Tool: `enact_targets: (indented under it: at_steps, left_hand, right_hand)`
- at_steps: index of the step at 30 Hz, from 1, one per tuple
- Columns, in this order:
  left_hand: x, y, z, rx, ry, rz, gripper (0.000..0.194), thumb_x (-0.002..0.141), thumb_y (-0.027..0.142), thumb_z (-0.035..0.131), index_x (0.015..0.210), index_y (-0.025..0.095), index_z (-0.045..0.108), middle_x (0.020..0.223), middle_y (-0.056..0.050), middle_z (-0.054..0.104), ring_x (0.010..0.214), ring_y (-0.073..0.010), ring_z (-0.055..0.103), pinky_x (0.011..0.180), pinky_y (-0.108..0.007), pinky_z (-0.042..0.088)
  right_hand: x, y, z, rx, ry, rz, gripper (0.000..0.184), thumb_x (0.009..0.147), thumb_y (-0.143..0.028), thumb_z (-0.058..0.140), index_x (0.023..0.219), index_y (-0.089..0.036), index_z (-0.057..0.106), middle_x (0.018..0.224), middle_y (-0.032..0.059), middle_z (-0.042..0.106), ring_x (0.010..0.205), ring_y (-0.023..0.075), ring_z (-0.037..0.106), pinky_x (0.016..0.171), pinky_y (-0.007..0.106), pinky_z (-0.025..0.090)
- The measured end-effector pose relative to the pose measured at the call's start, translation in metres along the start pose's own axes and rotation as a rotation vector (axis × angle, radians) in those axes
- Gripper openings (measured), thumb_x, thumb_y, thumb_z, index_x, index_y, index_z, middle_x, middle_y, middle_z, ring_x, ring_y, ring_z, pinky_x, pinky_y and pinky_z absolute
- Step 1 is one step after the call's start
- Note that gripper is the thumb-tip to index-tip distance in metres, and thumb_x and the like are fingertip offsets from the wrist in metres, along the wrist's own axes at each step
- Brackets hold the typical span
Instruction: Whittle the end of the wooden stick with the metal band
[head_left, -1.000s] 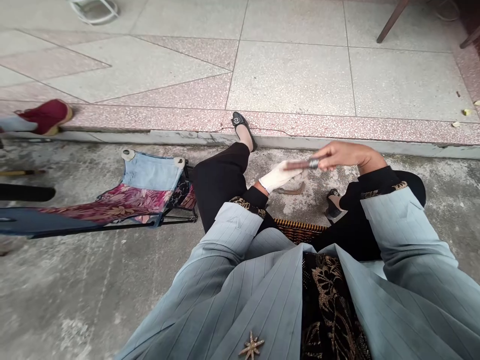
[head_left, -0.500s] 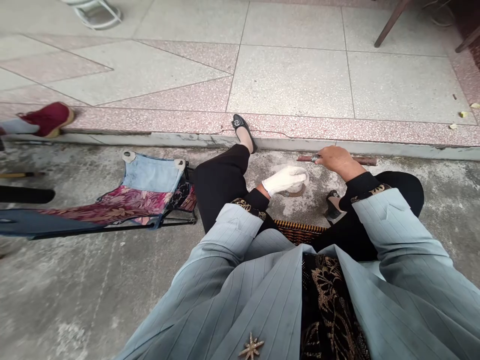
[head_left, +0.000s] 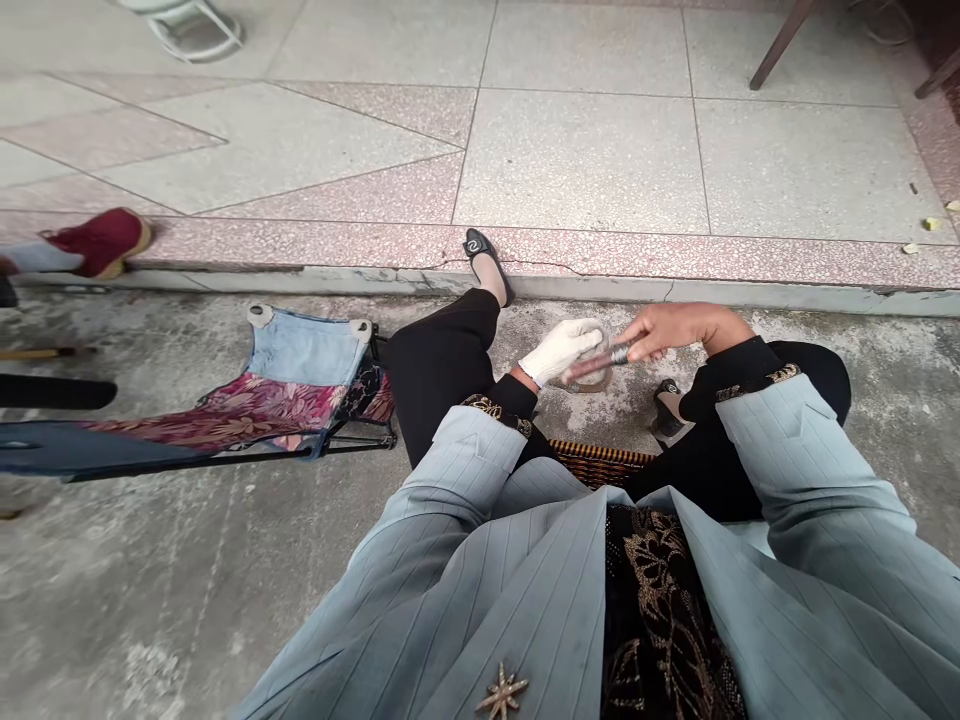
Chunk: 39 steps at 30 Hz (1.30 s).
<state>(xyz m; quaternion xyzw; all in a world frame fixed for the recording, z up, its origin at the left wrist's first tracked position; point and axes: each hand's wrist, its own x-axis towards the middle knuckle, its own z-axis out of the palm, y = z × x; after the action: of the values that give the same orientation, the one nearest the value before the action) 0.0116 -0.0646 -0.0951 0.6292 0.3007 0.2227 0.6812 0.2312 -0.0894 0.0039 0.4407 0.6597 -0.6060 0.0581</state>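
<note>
Holding brown stick, silver winding on it, above concrete ground. Bare right hand pinches it right by the winding. Gloved left hand is curled at the stick's left end; can't tell whether it grips. Curved brown piece sits below. Black shoes either side, wicker edge nearer camera, floral lounger off left.

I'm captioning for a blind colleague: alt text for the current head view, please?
A person's bare right hand holds a brown stick with a silvery wrapping, close to their white-gloved left hand. A floral and blue fabric chair stands on the concrete at the left, near another person's red shoe.
</note>
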Motion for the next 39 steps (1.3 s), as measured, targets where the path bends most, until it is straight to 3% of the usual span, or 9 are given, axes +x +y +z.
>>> enact_targets:
  at_steps: [5, 13, 16, 19, 23, 26, 28, 34, 39]
  left_hand:
    - [-0.004, 0.005, 0.003, 0.037, -0.104, -0.001, 0.049, 0.089, 0.062, 0.053, 0.089, 0.013, 0.062, 0.057, 0.003, 0.044, 0.05, -0.0073, 0.037, 0.049, -0.02, 0.029]
    - [-0.005, 0.007, 0.009, 0.18, -0.136, -0.043, 0.045, 0.086, 0.058, 0.058, 0.077, 0.013, 0.058, 0.057, 0.003, 0.044, 0.05, -0.0074, 0.037, 0.049, -0.02, 0.03]
    - [-0.005, 0.007, 0.009, 0.292, -0.126, -0.035, 0.039, 0.086, 0.051, 0.058, 0.075, 0.013, 0.061, 0.061, 0.0, 0.052, 0.056, -0.0108, 0.046, 0.054, -0.023, 0.037]
    - [-0.005, 0.006, 0.008, 0.3, -0.162, -0.022, 0.032, 0.083, 0.046, 0.061, 0.074, 0.015, 0.066, 0.066, -0.003, 0.062, 0.065, -0.0159, 0.055, 0.061, -0.026, 0.043]
    - [-0.005, 0.002, 0.004, 0.27, -0.215, -0.026, 0.03, 0.078, 0.046, 0.068, 0.074, 0.016, 0.069, 0.073, -0.005, 0.067, 0.072, -0.018, 0.06, 0.067, -0.027, 0.046]
    - [-0.005, -0.001, 0.001, 0.183, -0.231, -0.04, 0.041, 0.078, 0.054, 0.067, 0.083, 0.013, 0.068, 0.072, -0.005, 0.065, 0.065, -0.0146, 0.057, 0.063, -0.026, 0.045]
    - [-0.006, 0.0, 0.001, 0.045, -0.203, -0.033, 0.047, 0.081, 0.058, 0.064, 0.09, 0.011, 0.067, 0.068, -0.003, 0.061, 0.059, -0.0118, 0.053, 0.06, -0.025, 0.044]
    - [-0.009, 0.011, 0.008, -0.092, -0.265, -0.008, 0.046, 0.087, 0.057, 0.059, 0.086, 0.011, 0.063, 0.057, 0.003, 0.046, 0.049, -0.0073, 0.038, 0.05, -0.022, 0.032]
    - [-0.011, 0.022, 0.01, 0.17, -0.309, 0.034, 0.044, 0.09, 0.053, 0.053, 0.086, 0.012, 0.066, 0.064, 0.0, 0.053, 0.053, -0.0079, 0.04, 0.054, -0.022, 0.033]
  right_hand:
    - [-0.001, 0.002, -0.008, 0.186, 0.493, -0.011, 0.031, 0.088, -0.037, 0.06, 0.108, -0.017, 0.074, 0.065, -0.002, 0.06, 0.054, 0.0087, 0.046, 0.053, 0.022, 0.038]
    - [0.024, 0.008, 0.0, -0.274, 0.692, 0.27, 0.035, 0.089, -0.04, 0.06, 0.11, -0.018, 0.075, 0.084, 0.0069, 0.07, 0.074, 0.0172, 0.061, 0.065, 0.027, 0.043]
    - [0.032, 0.004, 0.006, -0.493, 0.602, 0.415, 0.037, 0.09, -0.042, 0.06, 0.115, -0.017, 0.074, 0.104, 0.0145, 0.071, 0.089, 0.0253, 0.065, 0.07, 0.032, 0.046]
    - [0.036, 0.001, 0.012, -0.601, 0.341, 0.5, 0.03, 0.086, -0.039, 0.066, 0.102, -0.016, 0.077, 0.095, 0.016, 0.072, 0.082, 0.0264, 0.066, 0.068, 0.035, 0.047]
    - [0.025, 0.003, 0.01, -0.364, -0.04, 0.352, 0.036, 0.079, -0.042, 0.074, 0.099, -0.012, 0.077, 0.067, 0.0072, 0.067, 0.059, 0.0165, 0.058, 0.06, 0.029, 0.044]
    - [0.007, 0.005, 0.001, -0.097, -0.141, 0.126, 0.043, 0.08, -0.045, 0.072, 0.109, -0.015, 0.075, 0.065, 0.0014, 0.065, 0.056, 0.0105, 0.052, 0.057, 0.024, 0.04]
    - [-0.004, 0.004, -0.005, 0.04, -0.016, -0.009, 0.044, 0.08, -0.047, 0.071, 0.113, -0.019, 0.074, 0.067, -0.002, 0.064, 0.055, 0.0086, 0.049, 0.056, 0.023, 0.039]
    - [-0.01, 0.003, -0.013, 0.321, 0.7, -0.129, 0.041, 0.087, -0.051, 0.064, 0.108, -0.017, 0.07, 0.073, 0.0022, 0.064, 0.056, 0.0093, 0.049, 0.055, 0.023, 0.042]
    - [0.009, 0.011, -0.012, 0.151, 0.843, 0.083, 0.041, 0.091, -0.05, 0.058, 0.11, -0.015, 0.07, 0.079, 0.007, 0.067, 0.061, 0.0134, 0.055, 0.055, 0.026, 0.043]
